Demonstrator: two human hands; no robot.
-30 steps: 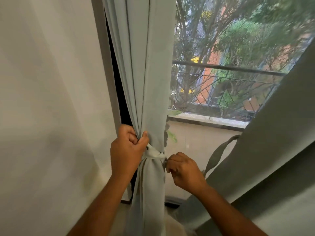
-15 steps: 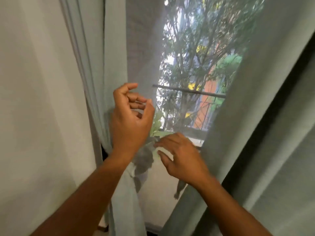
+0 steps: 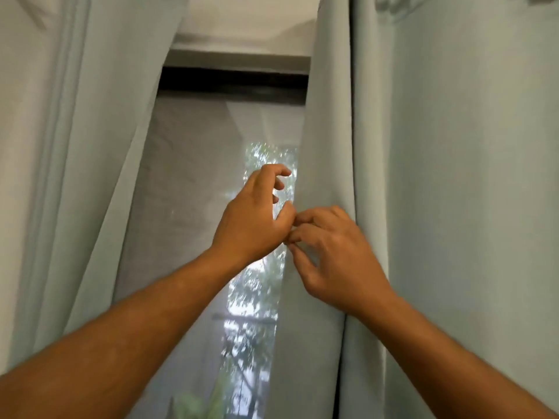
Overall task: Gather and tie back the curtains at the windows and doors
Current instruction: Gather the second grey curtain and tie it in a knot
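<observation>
A pale grey-green right curtain (image 3: 453,207) hangs loose and covers the right half of the view. The left curtain (image 3: 84,176) slants down the left side, drawn away from the glass. My right hand (image 3: 335,258) is at the right curtain's inner edge, with fingertips and thumb pinching the fabric there. My left hand (image 3: 254,219) is raised just left of it in front of the glass, fingers loosely curled and holding nothing, its thumb touching my right fingers. No tie-back strap is visible.
Between the curtains is the window glass (image 3: 187,182), with a dark frame bar (image 3: 233,83) across the top. A narrow bright strip shows trees (image 3: 251,300) and a railing outside. A plant leaf (image 3: 193,406) shows at the bottom.
Both hands let go of the tied left curtain and moved right and up. The view swung to the right curtain, whose edge my right hand now pinches.
</observation>
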